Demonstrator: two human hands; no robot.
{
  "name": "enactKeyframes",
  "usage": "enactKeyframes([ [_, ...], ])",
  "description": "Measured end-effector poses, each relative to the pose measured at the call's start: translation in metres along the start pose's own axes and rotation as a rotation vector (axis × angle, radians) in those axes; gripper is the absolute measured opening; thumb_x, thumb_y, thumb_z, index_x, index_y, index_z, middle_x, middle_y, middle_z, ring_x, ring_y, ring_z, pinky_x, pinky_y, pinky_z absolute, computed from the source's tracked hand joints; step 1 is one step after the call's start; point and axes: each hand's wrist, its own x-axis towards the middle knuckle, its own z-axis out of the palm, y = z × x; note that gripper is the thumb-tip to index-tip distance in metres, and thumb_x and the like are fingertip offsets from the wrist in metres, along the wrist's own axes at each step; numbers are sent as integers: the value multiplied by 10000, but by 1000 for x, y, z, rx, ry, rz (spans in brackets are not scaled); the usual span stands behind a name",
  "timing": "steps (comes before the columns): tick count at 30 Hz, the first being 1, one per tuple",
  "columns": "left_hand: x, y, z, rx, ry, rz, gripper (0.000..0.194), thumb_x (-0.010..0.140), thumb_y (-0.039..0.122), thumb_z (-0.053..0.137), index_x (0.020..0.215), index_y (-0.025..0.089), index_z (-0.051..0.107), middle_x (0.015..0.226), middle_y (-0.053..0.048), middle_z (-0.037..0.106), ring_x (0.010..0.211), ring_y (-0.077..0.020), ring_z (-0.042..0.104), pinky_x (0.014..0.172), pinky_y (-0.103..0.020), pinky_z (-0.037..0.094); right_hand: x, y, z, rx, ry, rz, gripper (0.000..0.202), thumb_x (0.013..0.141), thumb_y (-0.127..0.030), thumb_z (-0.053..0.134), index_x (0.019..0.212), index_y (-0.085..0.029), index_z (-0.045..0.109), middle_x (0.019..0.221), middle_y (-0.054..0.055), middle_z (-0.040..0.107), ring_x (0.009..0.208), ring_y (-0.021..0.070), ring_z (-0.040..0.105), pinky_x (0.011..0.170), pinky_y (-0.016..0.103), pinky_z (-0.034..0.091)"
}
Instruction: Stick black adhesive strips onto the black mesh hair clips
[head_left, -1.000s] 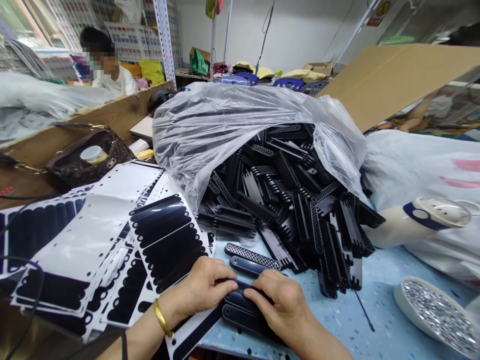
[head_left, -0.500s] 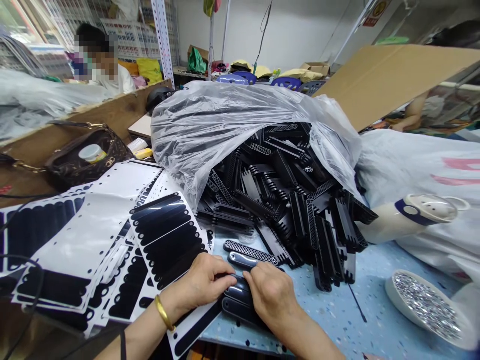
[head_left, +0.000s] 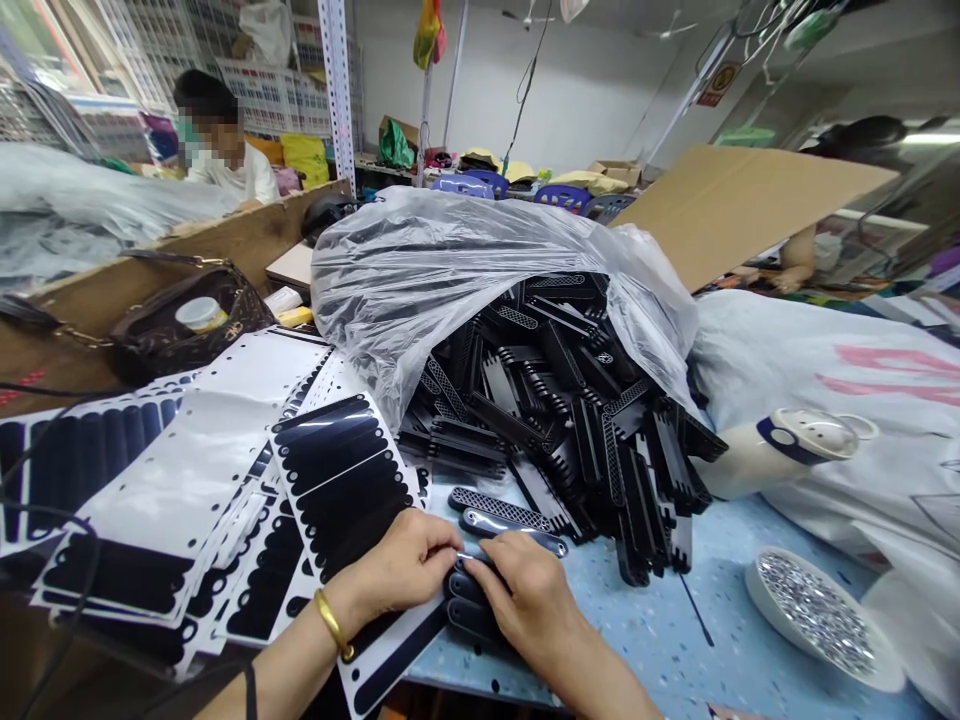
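Note:
My left hand [head_left: 416,562], a gold bangle at its wrist, pinches the left end of a smooth black handle piece [head_left: 471,566] at the front of the table. My right hand [head_left: 526,578] is closed over the same piece, thumb pressed along its top, hiding most of it. More black pieces [head_left: 469,618] lie side by side just below, partly under my right hand. Beyond my fingers rest a glossy black piece [head_left: 514,529] and one with a mesh-patterned face [head_left: 499,507]. Under my left forearm lies a white sheet of black rounded strip stickers [head_left: 341,450].
A clear plastic bag [head_left: 405,270] spills a heap of black slotted pieces [head_left: 555,400]. To the right are a cream bottle [head_left: 780,450] and a bowl of small shiny metal parts [head_left: 817,615]. More sticker sheets [head_left: 217,430] and a brown handbag [head_left: 180,320] lie left. A person [head_left: 232,165] sits behind.
The view has shifted slightly. My right thumb now stretches further left along the black handle piece, close to my left fingertips. My left hand keeps its pinch at the end.

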Motion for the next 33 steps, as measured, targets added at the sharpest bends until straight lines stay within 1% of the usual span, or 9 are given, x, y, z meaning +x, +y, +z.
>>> enactKeyframes([
  [3,-1,-1,1,19,13,8,230,778,151,524,763,158,754,667,-27,695,639,-157,599,640,-229,418,-1,4,5,51,-73,16,442,1029,-282,419,669,-185,655,614,39,643,572,162,589,572,272,403],
  [9,0,-2,2,-19,31,38,252,800,156,498,713,142,734,622,-27,659,589,-135,552,607,-225,383,0,8,6,123,-80,88,420,999,-303,478,619,-192,622,580,13,615,551,138,558,566,251,388],
  [15,0,-3,4,-41,36,43,257,791,153,479,634,132,681,561,-3,577,548,-115,482,565,-222,344,6,3,14,27,-20,65,456,984,-219,417,540,-202,520,516,14,558,496,133,523,529,255,351],
  [19,0,-3,4,-29,20,-1,264,797,174,486,655,129,705,582,-15,606,573,-128,513,586,-227,367,9,0,16,-32,63,59,483,1004,-209,365,546,-206,516,508,19,543,475,138,505,517,270,342],
  [22,1,-2,2,-34,16,-50,266,795,179,495,708,130,741,614,-26,646,595,-140,552,615,-232,397,7,2,0,-29,107,91,489,1024,-214,352,553,-210,483,506,-9,496,441,111,473,489,248,344],
  [25,1,0,2,-49,20,-79,288,823,221,497,788,135,770,625,-28,661,595,-147,564,607,-236,407,-8,11,-31,1,166,143,436,1012,-211,415,580,-212,471,532,-35,461,449,94,472,492,223,369],
  [28,0,2,7,-22,28,-74,264,810,279,558,808,143,784,617,-29,666,568,-149,557,579,-241,399,-35,25,-55,-10,198,202,336,988,-239,489,661,-207,561,573,-21,541,498,111,549,527,221,433],
  [30,-1,2,12,26,50,-56,230,789,290,603,780,154,788,628,-36,685,582,-157,577,598,-248,410,-54,34,-58,-8,177,244,261,972,-323,540,766,-203,646,621,-3,627,521,124,611,520,214,473],
  [33,-1,3,16,67,74,-30,226,815,259,588,726,177,779,659,-42,718,642,-171,632,652,-250,439,-72,41,-47,34,123,295,401,981,-469,495,749,-203,684,588,2,646,478,126,623,471,210,481],
])
